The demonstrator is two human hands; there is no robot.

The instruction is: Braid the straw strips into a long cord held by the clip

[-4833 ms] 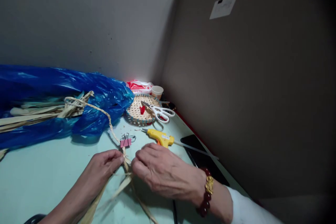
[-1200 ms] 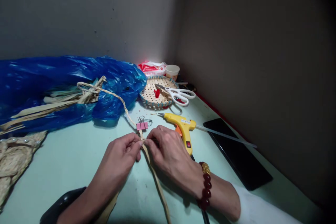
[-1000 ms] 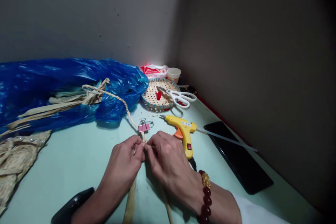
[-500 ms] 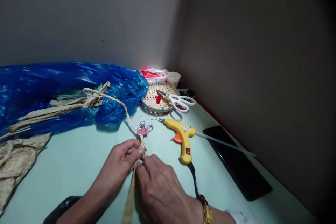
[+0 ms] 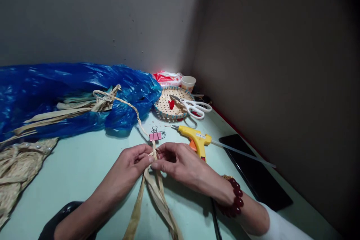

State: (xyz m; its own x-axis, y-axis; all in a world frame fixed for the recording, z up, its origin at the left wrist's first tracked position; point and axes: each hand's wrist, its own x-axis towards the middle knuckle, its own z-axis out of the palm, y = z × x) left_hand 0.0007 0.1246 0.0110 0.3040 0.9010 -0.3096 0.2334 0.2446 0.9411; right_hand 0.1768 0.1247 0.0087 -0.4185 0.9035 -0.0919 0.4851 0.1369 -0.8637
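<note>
A thin braid of pale dried straw [image 5: 132,107] runs from a bundle on the blue bag to my fingers. A pink binder clip [image 5: 155,136] grips it just beyond my hands. My left hand [image 5: 132,163] pinches the braid from the left, thumb against fingertips. From the right, my right hand [image 5: 181,163] pinches the same spot, its thumb and fingers closed on the strands. Below my fingers the loose straw strips [image 5: 160,198] spread toward me, at least one apart on the left. The exact crossing of strands is partly hidden by my fingertips.
A yellow glue gun [image 5: 198,138] lies right of my hands, near a black phone-like slab [image 5: 253,172]. White-handled scissors [image 5: 194,108] rest on a woven basket [image 5: 161,112]. Behind stand a paper cup [image 5: 188,81] and a red-white packet [image 5: 167,78]. A blue plastic bag [image 5: 70,78] and woven straw piece [image 5: 19,168] lie left.
My right hand has turned from a knuckles-up position below the braid to a pinch beside it, higher up. More loose strips now show. The left hand keeps its pinch.
</note>
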